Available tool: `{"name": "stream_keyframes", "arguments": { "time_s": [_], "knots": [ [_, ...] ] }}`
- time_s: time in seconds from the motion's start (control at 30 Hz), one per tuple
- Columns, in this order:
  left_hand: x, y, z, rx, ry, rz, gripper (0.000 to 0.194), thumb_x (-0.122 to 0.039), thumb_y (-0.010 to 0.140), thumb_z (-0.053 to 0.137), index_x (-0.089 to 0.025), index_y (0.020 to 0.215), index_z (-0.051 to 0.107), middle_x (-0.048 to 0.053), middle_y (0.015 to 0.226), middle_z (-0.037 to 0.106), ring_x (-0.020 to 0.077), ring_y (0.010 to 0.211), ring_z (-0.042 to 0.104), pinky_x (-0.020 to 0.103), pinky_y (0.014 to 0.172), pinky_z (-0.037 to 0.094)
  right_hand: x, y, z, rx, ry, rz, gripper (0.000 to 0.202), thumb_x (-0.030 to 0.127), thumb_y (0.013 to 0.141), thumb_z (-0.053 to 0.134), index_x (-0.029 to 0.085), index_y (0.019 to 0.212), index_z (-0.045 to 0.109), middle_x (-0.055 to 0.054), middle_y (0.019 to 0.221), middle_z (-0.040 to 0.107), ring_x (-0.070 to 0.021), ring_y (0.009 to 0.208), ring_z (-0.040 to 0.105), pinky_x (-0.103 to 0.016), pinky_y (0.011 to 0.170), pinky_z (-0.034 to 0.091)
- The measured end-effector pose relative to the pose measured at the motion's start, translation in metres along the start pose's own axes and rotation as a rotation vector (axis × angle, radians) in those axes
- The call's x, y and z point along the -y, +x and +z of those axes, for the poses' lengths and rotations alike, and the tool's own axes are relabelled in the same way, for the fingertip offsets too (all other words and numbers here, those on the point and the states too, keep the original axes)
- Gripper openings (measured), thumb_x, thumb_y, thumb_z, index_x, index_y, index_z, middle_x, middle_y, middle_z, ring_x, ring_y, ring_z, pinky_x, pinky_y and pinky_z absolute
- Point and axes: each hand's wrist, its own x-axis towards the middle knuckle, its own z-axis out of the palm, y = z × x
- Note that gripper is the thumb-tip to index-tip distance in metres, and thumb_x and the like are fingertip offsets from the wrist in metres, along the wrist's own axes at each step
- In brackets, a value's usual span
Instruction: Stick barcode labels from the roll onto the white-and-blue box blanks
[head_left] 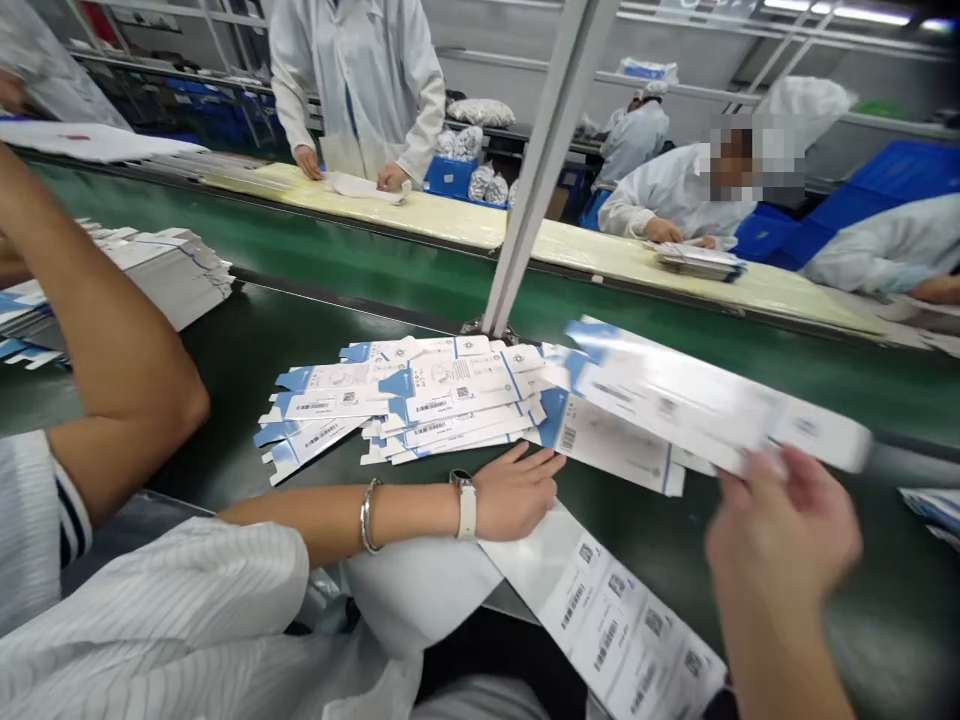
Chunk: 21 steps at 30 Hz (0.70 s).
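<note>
My right hand (780,530), smeared by motion, pinches the near edge of a flat white-and-blue carton (705,395). That carton is raised and tilted above another flat carton (611,445) lying on the table. My left hand (517,490), with a watch on its wrist, lies flat with fingers stretched out. Its fingertips are close to the lower edge of the lying carton, and its palm rests at the upper end of a label sheet (622,620). Printed barcodes and square codes run along this sheet, which slopes over the table's near edge. Left of it, flat cartons (450,390) lie in overlapping rows.
Another person's bent arm (112,300) reaches in from the left, near a stack of flat cartons (165,270). A metal post (536,170) rises at the table's far edge. Beyond the green belt (360,255), co-workers handle items. More cartons (934,510) lie far right.
</note>
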Motion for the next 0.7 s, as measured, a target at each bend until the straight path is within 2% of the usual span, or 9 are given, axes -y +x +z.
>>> {"name": "stream_keyframes", "arguments": {
  "time_s": [0.07, 0.1, 0.13, 0.23, 0.33, 0.4, 0.5, 0.57, 0.7],
  "knots": [
    [0.002, 0.001, -0.003, 0.028, -0.086, 0.017, 0.031, -0.026, 0.094, 0.032, -0.012, 0.101, 0.059, 0.010, 0.142, 0.038, 0.0221, 0.134, 0.032, 0.045, 0.110, 0.029, 0.019, 0.003, 0.028, 0.092, 0.049, 0.021, 0.064, 0.055, 0.080, 0.049, 0.022, 0.132, 0.034, -0.015, 0.135, 0.043, -0.0272, 0.119, 0.049, -0.037, 0.090, 0.048],
    [0.003, 0.001, -0.004, 0.041, -0.132, 0.024, 0.032, -0.025, 0.094, 0.031, -0.011, 0.101, 0.058, 0.011, 0.142, 0.037, 0.0228, 0.134, 0.031, 0.046, 0.111, 0.027, 0.021, 0.003, 0.037, 0.186, 0.055, 0.038, 0.065, 0.053, 0.078, 0.054, 0.023, 0.132, 0.036, -0.013, 0.134, 0.046, -0.0250, 0.119, 0.049, -0.036, 0.092, 0.047],
    [0.005, 0.002, -0.005, 0.051, -0.179, 0.024, 0.033, -0.024, 0.094, 0.030, -0.010, 0.101, 0.058, 0.012, 0.142, 0.037, 0.0234, 0.135, 0.030, 0.047, 0.111, 0.025, 0.020, 0.000, 0.040, 0.283, 0.040, 0.024, 0.066, 0.051, 0.079, 0.055, 0.024, 0.135, 0.033, -0.012, 0.137, 0.042, -0.0235, 0.123, 0.045, -0.037, 0.097, 0.043],
    [0.010, 0.004, -0.006, 0.071, -0.318, -0.002, 0.034, -0.024, 0.095, 0.027, -0.009, 0.105, 0.056, 0.013, 0.141, 0.038, 0.0230, 0.135, 0.029, 0.046, 0.112, 0.020, 0.004, -0.017, 0.023, 0.647, -0.101, -0.005, 0.061, 0.047, 0.079, 0.058, 0.027, 0.133, 0.038, -0.008, 0.135, 0.046, -0.0217, 0.125, 0.042, -0.040, 0.104, 0.036],
    [0.013, 0.007, -0.011, 0.072, -0.441, -0.064, 0.034, -0.026, 0.096, 0.027, -0.011, 0.114, 0.052, 0.012, 0.132, 0.050, 0.0219, 0.128, 0.041, 0.043, 0.108, 0.028, -0.010, -0.038, -0.005, 0.982, -0.157, 0.127, 0.056, 0.045, 0.079, 0.059, 0.027, 0.130, 0.044, -0.007, 0.116, 0.060, -0.0215, 0.106, 0.057, -0.040, 0.091, 0.047],
    [0.014, 0.009, -0.017, 0.073, -0.518, -0.108, 0.033, -0.029, 0.095, 0.029, -0.013, 0.107, 0.056, 0.010, 0.116, 0.061, 0.0214, 0.112, 0.054, 0.038, 0.098, 0.038, -0.013, -0.049, -0.015, 1.011, -0.089, 0.207, 0.051, 0.044, 0.079, 0.060, 0.025, 0.125, 0.049, -0.006, 0.107, 0.063, -0.0211, 0.097, 0.061, -0.037, 0.082, 0.051],
    [0.014, 0.013, -0.029, 0.087, -0.639, -0.165, 0.029, -0.032, 0.093, 0.035, -0.015, 0.100, 0.058, 0.006, 0.094, 0.066, 0.0183, 0.088, 0.061, 0.031, 0.078, 0.045, -0.008, -0.058, -0.016, 0.908, 0.008, 0.168, 0.042, 0.040, 0.078, 0.062, 0.024, 0.116, 0.054, -0.004, 0.096, 0.065, -0.0185, 0.091, 0.062, -0.031, 0.077, 0.052],
    [0.014, 0.014, -0.036, 0.120, -0.737, -0.184, 0.028, -0.032, 0.092, 0.038, -0.015, 0.105, 0.056, 0.005, 0.089, 0.065, 0.0160, 0.080, 0.060, 0.027, 0.069, 0.045, 0.000, -0.062, -0.014, 0.854, -0.025, 0.070, 0.041, 0.037, 0.079, 0.062, 0.027, 0.118, 0.053, -0.001, 0.089, 0.064, -0.0156, 0.085, 0.062, -0.027, 0.074, 0.051],
    [0.011, 0.015, -0.040, 0.238, -0.939, -0.157, 0.025, -0.030, 0.091, 0.041, -0.013, 0.099, 0.057, 0.005, 0.085, 0.064, 0.0118, 0.073, 0.058, 0.021, 0.062, 0.044, 0.012, -0.065, -0.012, 0.824, -0.182, -0.224, 0.041, 0.030, 0.084, 0.057, 0.032, 0.124, 0.050, 0.000, 0.095, 0.063, -0.0124, 0.084, 0.060, -0.023, 0.071, 0.048]
  ]
}}
